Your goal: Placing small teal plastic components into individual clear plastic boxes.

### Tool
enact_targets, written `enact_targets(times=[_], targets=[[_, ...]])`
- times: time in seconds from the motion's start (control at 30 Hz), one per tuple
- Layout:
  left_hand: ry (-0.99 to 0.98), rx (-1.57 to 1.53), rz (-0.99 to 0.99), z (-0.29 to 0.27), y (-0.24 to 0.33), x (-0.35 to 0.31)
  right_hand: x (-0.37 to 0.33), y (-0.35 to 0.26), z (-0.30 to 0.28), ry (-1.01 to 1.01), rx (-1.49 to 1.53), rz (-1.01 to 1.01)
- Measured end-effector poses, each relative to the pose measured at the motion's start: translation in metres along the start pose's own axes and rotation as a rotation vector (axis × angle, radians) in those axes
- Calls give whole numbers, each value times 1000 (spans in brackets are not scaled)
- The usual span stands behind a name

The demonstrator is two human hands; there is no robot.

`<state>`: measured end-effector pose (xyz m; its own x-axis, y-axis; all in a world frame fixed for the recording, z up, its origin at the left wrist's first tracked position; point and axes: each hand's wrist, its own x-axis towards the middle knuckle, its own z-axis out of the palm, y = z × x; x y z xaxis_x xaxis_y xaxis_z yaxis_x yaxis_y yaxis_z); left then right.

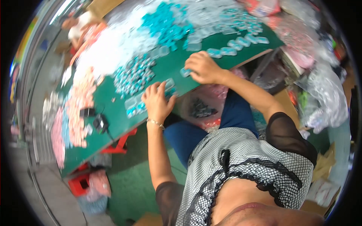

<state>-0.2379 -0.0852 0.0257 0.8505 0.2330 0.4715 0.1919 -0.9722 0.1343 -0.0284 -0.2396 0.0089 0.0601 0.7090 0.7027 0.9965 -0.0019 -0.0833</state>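
Note:
My left hand (156,101) rests with fingers spread over a group of small clear plastic cases (132,102) near the table's front edge. Some of these cases hold teal pieces. To its right, my right hand (205,67) has its fingers curled down on a small clear case with teal inside (184,72); the fingertips are partly hidden. Beyond my left hand lies a heap of small teal and silver pieces (134,75). A row of filled clear cases (228,51) runs to the right of my right hand.
Loose teal pieces (166,24) and clear cases (194,42) cover the far part of the green table (181,84). Peach pieces (80,109) and a small black device (100,123) lie at left. Plastic bags (324,94) crowd the right. Another person (83,28) sits at far left.

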Motion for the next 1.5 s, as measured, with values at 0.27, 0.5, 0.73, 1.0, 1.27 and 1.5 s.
enact_targets(times=[0.27, 0.5, 0.73, 1.0, 1.27, 1.5], targets=[[23, -14, -66, 4, -15, -9, 32, -36, 59, -229, 35, 77], [85, -69, -101, 2, -13, -7, 41, -45, 52, -253, 179, 147], [108, 31, -118, 8, -8, -16, 34, -55, 48, -30, 238, 36], [161, 119, -126, 15, 6, -25, 24, -70, 44, 66, 296, 39], [201, 229, -162, 18, 18, -30, 12, -80, 40, 60, 344, 60], [260, 280, -197, 27, 24, -36, 6, -79, 41, 43, 408, 56]])
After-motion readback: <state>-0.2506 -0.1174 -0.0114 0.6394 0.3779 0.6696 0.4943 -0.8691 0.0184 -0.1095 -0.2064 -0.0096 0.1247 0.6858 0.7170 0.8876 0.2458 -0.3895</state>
